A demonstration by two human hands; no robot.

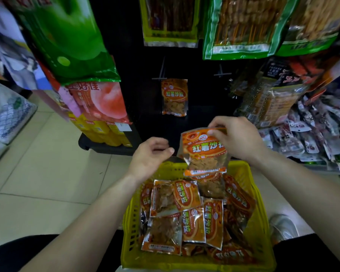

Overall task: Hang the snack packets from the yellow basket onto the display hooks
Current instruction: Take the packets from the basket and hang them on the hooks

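Packet: our right hand (238, 138) pinches the top edge of the snack packet (203, 152), which hangs upright just above the yellow basket (130, 228).
Left hand: our left hand (151, 156) is empty, fingers loosely curled, just beside the packet.
Handling: we judge it light, with slick, crinkly film and brittle contents.
Hold: we'd keep to the flat top seal; its hole is hidden from us.
Hooks: one hung packet (174, 97); a bare hook (221, 72) to its right.
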